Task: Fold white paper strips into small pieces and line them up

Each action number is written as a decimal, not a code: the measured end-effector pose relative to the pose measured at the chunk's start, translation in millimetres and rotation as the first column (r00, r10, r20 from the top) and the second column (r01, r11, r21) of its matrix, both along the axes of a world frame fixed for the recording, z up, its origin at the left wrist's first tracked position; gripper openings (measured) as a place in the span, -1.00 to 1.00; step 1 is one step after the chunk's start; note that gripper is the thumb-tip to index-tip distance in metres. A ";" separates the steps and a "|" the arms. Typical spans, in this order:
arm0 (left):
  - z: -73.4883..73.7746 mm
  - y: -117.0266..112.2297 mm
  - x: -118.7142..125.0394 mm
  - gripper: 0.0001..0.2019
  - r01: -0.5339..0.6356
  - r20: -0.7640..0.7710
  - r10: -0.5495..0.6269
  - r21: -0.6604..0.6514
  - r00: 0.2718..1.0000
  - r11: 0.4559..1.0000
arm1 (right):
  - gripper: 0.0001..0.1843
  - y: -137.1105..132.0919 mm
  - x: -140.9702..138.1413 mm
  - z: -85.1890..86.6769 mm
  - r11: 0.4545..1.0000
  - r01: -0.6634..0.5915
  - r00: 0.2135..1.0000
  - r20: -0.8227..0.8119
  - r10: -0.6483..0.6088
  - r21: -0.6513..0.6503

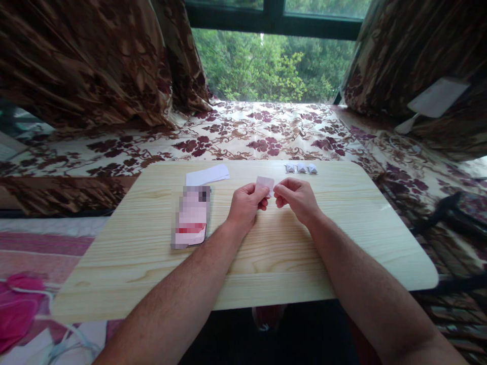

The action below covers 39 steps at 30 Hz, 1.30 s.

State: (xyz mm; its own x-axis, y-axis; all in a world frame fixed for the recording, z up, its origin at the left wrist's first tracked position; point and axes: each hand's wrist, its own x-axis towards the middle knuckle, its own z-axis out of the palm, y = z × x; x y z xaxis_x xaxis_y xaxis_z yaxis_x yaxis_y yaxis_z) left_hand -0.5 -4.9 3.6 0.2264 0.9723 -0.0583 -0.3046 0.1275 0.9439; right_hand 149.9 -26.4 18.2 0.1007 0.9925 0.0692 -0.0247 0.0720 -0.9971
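Observation:
A small pale pink piece of paper (265,183) is held up just above the light wooden table (342,243), near its middle. My left hand (245,204) pinches its left lower edge with thumb and fingers closed. My right hand (297,198) pinches its right lower corner, fingers curled. Both forearms reach in from the near edge of the table.
A phone (192,217) lies left of my hands, with a white paper strip (207,175) behind it. Three small folded white paper pieces (301,168) sit in a row at the far edge. A floral cloth (247,134), curtains (87,61) and a window surround the table.

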 end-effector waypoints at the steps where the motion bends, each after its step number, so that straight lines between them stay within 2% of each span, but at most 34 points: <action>1: 0.2 -0.1 -0.1 -0.78 0.005 -0.002 -0.005 -0.003 1.000 1.000 | -0.73 0.1 -0.1 0.3 1.000 -0.016 1.000 -0.016 0.016 -0.016; 7: 3.1 0.0 -0.4 -0.74 -0.017 -0.007 0.017 -0.026 1.000 0.999 | -0.75 -1.1 -1.6 -0.2 0.998 -0.063 0.998 -0.001 0.063 -0.007; 16: 4.1 0.0 -1.1 -0.66 0.000 0.012 0.001 -0.036 1.000 0.999 | -0.80 -0.2 -0.3 -0.7 0.997 -0.056 0.997 -0.054 0.053 -0.051; 21: 4.8 0.1 -0.7 -0.64 0.001 0.031 0.001 -0.064 1.000 0.998 | -0.76 0.0 0.3 -0.3 0.998 -0.057 0.998 -0.018 0.056 -0.038; 39: 4.5 -0.3 0.4 -0.64 -0.011 0.031 0.011 -0.026 0.999 1.000 | -0.78 0.7 0.5 -1.6 0.998 -0.058 0.996 0.068 0.058 -0.006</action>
